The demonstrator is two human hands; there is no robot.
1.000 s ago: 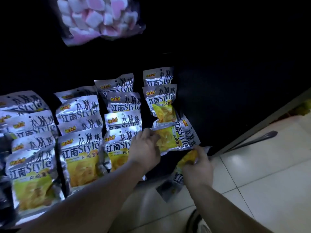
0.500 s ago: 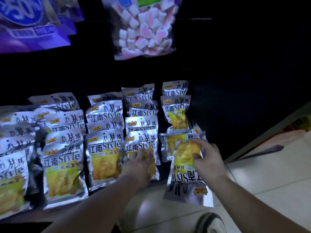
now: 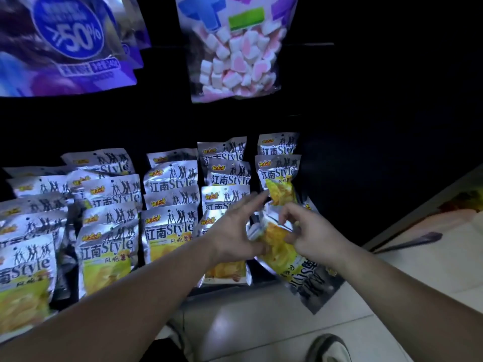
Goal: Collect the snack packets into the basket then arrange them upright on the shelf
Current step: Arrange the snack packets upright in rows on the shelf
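Your right hand [image 3: 311, 236] had its fingers curled round the top end of 1 silver snack packet [image 3: 295, 265], pinching it near the yellow picture. That packet hung upside down and tilted at the right end of the dark shelf [image 3: 335, 205], with its lower end out over the tiled floor [image 3: 261, 322]. Your left hand [image 3: 235, 228] was spread, fingers straight and pointing up to the right, lying against the packet's left edge; whether the thumb pressed on it could not be told. To the left, the other packets [image 3: 167, 231] stood upright in several close rows, front to back, labels facing you. Above them hung a clear bag of pink and white marshmallows [image 3: 235, 61] and, further left, a purple bag [image 3: 70, 43] marked 50%.
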